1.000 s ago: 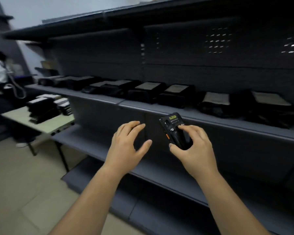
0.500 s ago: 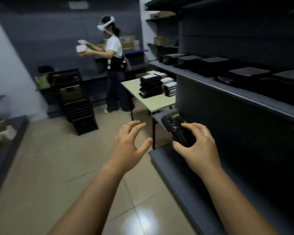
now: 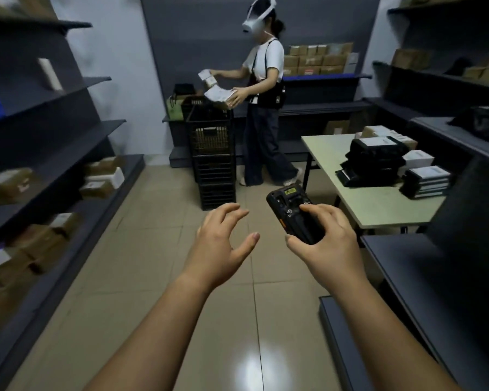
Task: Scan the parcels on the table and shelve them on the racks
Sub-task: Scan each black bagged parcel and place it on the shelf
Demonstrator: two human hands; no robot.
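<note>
- Gripping the scanner (image 3: 292,213), the right hand (image 3: 332,245) curls round its lower body, fingers over the face.
- Left hand (image 3: 223,244) hangs beside it, spread and empty.
- Parcels (image 3: 378,162) sit stacked on the table (image 3: 378,204), ahead to the right; none is in hand.
- Judgement: the work is partly done. A dark parcel lies on the right rack (image 3: 435,127), but the table stacks remain to be scanned.
- White parcel labels and the scanner's yellow sticker are unreadable.

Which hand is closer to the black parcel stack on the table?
Right. The right hand, gripping the scanner, is down-left of the black parcel stack, beside the table edge; the left hand is farther left, over the floor.
</note>
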